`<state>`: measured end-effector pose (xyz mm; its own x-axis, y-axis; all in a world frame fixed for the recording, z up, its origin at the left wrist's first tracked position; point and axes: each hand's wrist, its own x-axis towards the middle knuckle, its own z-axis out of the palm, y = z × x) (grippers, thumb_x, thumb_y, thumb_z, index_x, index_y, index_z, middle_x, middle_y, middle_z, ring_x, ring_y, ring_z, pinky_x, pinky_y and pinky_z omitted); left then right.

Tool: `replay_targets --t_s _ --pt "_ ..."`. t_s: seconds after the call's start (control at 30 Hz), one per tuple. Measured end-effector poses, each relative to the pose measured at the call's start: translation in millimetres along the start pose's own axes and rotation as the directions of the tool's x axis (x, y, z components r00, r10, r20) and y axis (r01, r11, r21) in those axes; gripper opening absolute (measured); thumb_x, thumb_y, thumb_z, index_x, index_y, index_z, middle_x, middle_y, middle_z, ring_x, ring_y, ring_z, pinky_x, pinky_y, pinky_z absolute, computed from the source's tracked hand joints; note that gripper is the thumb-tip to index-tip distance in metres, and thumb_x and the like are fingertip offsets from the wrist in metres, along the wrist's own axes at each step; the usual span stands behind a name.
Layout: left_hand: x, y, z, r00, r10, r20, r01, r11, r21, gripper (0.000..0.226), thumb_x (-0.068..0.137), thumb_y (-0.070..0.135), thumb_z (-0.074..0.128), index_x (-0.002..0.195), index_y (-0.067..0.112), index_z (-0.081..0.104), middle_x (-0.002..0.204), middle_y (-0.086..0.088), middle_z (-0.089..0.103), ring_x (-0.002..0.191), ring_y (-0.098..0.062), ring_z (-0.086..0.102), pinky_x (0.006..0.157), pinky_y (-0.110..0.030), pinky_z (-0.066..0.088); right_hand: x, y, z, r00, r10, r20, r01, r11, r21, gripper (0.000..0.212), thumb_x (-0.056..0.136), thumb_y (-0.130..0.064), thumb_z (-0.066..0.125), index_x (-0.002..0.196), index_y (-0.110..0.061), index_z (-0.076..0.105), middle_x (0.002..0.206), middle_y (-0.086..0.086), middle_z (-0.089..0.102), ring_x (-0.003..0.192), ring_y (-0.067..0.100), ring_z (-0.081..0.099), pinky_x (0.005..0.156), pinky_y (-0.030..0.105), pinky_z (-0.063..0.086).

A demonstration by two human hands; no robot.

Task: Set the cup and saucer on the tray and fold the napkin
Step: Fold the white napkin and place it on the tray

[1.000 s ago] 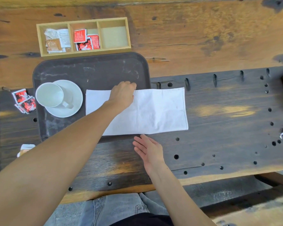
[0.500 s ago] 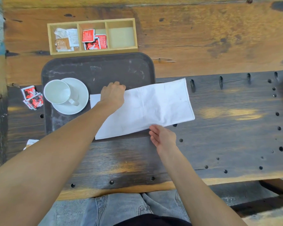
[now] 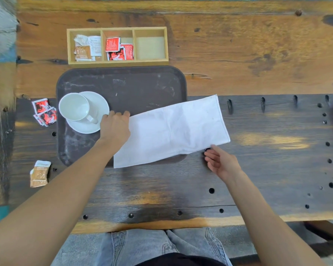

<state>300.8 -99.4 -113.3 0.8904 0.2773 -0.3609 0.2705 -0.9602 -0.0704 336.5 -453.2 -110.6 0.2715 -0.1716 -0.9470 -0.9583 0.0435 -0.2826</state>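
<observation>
While hands point(image 3: 114, 126) point(image 3: 222, 163) grip it, napkin point(image 3: 173, 129) overhangs tray point(image 3: 123, 85)

Lighting: bright, even, diffuse; shadows soft and faint. Glare: pale sheen patches on the dark perforated wooden tabletop point(image 3: 267, 140) at centre right. Focus: centre sharp; upper left corner blurred. Distortion: wide-angle bowing toward frame edges; forearms at lower frame enlarged.

The cup point(image 3: 74, 106) stands on the saucer point(image 3: 96, 120) at the tray's point(image 3: 135, 87) left; the napkin point(image 3: 173, 129) lies tilted across its right edge onto the table point(image 3: 277, 169); a compartment box point(image 3: 117, 62) sits behind.
</observation>
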Motion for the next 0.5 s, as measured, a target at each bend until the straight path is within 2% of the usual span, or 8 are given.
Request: replay_targets --t_s 0.1,0.17,0.2,0.27,0.37,0.43,0.47,0.5 --pt "-17.2 -5.4 -3.5 0.993 0.014 -0.118 -0.025 0.996 -0.09 0.043 0.081 -0.001 0.058 0.124 0.005 0.057 0.118 -0.021 0.06 0.111 -0.041 0.052 0.088 -0.048 0.045 3.7 -3.2 2.0 1.0 -0.02 -0.007 0.021 1.0 0.016 0.023 0.092 -0.031 0.075 0.092 -0.008 0.073 0.086 0.004 0.08 0.073 0.015 0.071 0.062 0.027 0.055" --pt "-47.3 -4.5 -2.8 0.975 -0.048 -0.216 -0.015 0.96 -0.281 0.045 0.08 -0.001 0.062 0.124 0.005 0.057 0.125 -0.02 0.055 0.112 -0.04 0.052 0.09 -0.05 0.048 5.9 -4.2 0.7 0.999 -0.041 -0.032 0.042 0.999 0.015 0.023 0.091 -0.031 0.076 0.09 -0.008 0.072 0.081 0.003 0.079 0.068 0.014 0.071 0.059 0.026 0.055" --pt "-66.8 -4.1 -0.2 0.967 -0.141 -0.213 0.043 0.91 -0.412 0.04 0.081 0.0 0.063 0.12 0.007 0.057 0.121 -0.016 0.055 0.106 -0.037 0.054 0.085 -0.048 0.05 6.7 -5.1 0.3 0.997 -0.053 -0.047 0.054 0.999 0.01 0.024 0.091 -0.032 0.076 0.089 -0.008 0.072 0.079 0.003 0.079 0.064 0.013 0.07 0.058 0.026 0.055" --pt "-105.3 -5.9 11.2 0.928 -0.368 -0.06 0.255 0.743 -0.619 0.024 0.085 0.006 0.065 0.107 0.011 0.057 0.106 -0.01 0.057 0.09 -0.031 0.057 0.075 -0.041 0.048 8.1 -7.7 -1.1 0.989 -0.101 -0.105 0.101 0.995 -0.006 0.025 0.09 -0.032 0.076 0.092 -0.008 0.07 0.079 0.004 0.077 0.056 0.012 0.068 0.056 0.026 0.055" --pt "-141.9 -10.5 37.0 0.786 -0.551 0.28 0.561 0.446 -0.698 0.012 0.089 0.019 0.07 0.095 0.011 0.061 0.094 -0.007 0.067 0.085 -0.026 0.065 0.075 -0.035 0.048 13.4 -11.5 -9.2 0.927 -0.276 -0.255 0.281 0.96 -0.018 0.028 0.089 -0.028 0.076 0.103 -0.014 0.056 0.081 0.008 0.074 0.053 0.016 0.067 0.051 0.027 0.055" --pt "-153.4 -7.3 46.1 0.693 -0.526 0.493 0.634 0.12 -0.764 0.011 0.091 0.018 0.071 0.09 0.011 0.064 0.091 -0.012 0.071 0.072 -0.024 0.071 0.068 -0.035 0.058 14.8 -15.4 -17.2 0.88 -0.387 -0.277 0.394 0.919 -0.032 0.033 0.089 -0.026 0.075 0.11 -0.023 0.05 0.09 0.01 0.073 0.059 0.02 0.069 0.054 0.029 0.058" --pt "-157.6 -5.1 48.6 0.68 -0.489 0.547 0.623 -0.009 -0.782 0.009 0.092 0.015 0.071 0.089 0.01 0.065 0.089 -0.014 0.071 0.065 -0.022 0.072 0.064 -0.033 0.06 14.9 -17.4 -20.9 0.874 -0.421 -0.244 0.424 0.905 -0.042 0.034 0.09 -0.025 0.074 0.115 -0.027 0.05 0.095 0.011 0.072 0.062 0.02 0.07 0.057 0.029 0.059" --pt "-160.7 -3.4 51.0 0.684 -0.462 0.565 0.601 -0.083 -0.795 0.007 0.093 0.012 0.07 0.088 0.009 0.065 0.088 -0.016 0.07 0.062 -0.022 0.072 0.062 -0.031 0.06 15.2 -19.6 -24.3 0.876 -0.441 -0.193 0.439 0.897 -0.059 0.035 0.09 -0.025 0.073 0.119 -0.029 0.052 0.098 0.01 0.07 0.065 0.02 0.071 0.059 0.028 0.06"
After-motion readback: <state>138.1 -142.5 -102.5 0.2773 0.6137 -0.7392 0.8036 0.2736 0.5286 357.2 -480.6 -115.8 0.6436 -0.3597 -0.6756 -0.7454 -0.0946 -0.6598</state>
